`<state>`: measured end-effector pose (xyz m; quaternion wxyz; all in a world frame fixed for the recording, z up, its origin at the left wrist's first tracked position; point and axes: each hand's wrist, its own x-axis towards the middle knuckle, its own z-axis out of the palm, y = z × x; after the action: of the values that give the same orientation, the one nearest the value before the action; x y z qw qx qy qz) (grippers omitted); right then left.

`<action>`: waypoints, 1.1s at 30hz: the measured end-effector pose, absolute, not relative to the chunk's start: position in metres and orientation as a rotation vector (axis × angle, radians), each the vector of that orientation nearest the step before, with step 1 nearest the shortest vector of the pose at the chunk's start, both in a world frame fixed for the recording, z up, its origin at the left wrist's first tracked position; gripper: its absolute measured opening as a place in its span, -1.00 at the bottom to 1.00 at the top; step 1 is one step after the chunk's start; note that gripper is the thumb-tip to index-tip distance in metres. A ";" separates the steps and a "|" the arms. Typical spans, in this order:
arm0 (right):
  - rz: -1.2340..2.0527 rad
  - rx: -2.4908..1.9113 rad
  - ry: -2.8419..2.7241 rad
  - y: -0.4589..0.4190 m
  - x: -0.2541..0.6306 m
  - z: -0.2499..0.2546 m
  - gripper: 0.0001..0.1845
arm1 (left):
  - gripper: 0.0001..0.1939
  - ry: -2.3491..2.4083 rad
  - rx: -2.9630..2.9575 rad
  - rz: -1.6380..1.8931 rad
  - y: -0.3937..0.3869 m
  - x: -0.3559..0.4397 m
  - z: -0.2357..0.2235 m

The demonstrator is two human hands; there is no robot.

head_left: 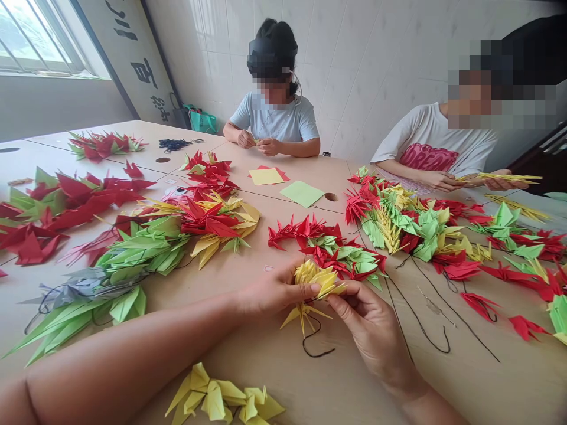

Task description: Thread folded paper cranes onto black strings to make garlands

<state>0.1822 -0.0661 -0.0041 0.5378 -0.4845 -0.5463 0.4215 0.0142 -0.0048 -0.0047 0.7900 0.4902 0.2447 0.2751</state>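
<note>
Between my two hands is a bunch of yellow folded paper cranes [316, 276], strung close together. My left hand [277, 289] wraps round the left side of the bunch, thumb on top. With thumb and fingers, my right hand [367, 316] pinches its right end. Pointed yellow paper tips and a black cord [316, 351] hang below onto the table. Just beyond my hands lies a red and green string of cranes [330, 245]. Loose yellow cranes [221, 395] rest near the front edge, below my left forearm.
Crane strings in green [146, 242] and red [66, 200] spread over the left; a mixed pile [411, 218] covers the right. A needle [436, 307] and black cords lie right of my hands. Green paper [302, 193] and yellow paper [266, 176] lie ahead. Two people sit opposite, handling yellow paper.
</note>
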 end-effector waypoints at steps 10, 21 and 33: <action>1.257 -1.176 -1.106 -0.064 0.183 -0.007 -0.79 | -0.72 0.548 1.344 0.600 -0.007 0.013 -0.003; 1.212 -1.232 -1.179 -0.063 0.185 -0.010 -0.71 | -0.69 0.629 1.217 0.561 -0.009 0.014 0.002; 1.099 -1.402 -1.718 -0.074 0.179 -0.005 -0.87 | -0.67 0.622 0.952 0.663 -0.006 0.017 -0.006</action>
<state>0.1790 -0.0735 -0.0046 0.3273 -0.5352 -0.6560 0.4195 0.0174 -0.0063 -0.0058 0.7910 0.4424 0.2890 0.3083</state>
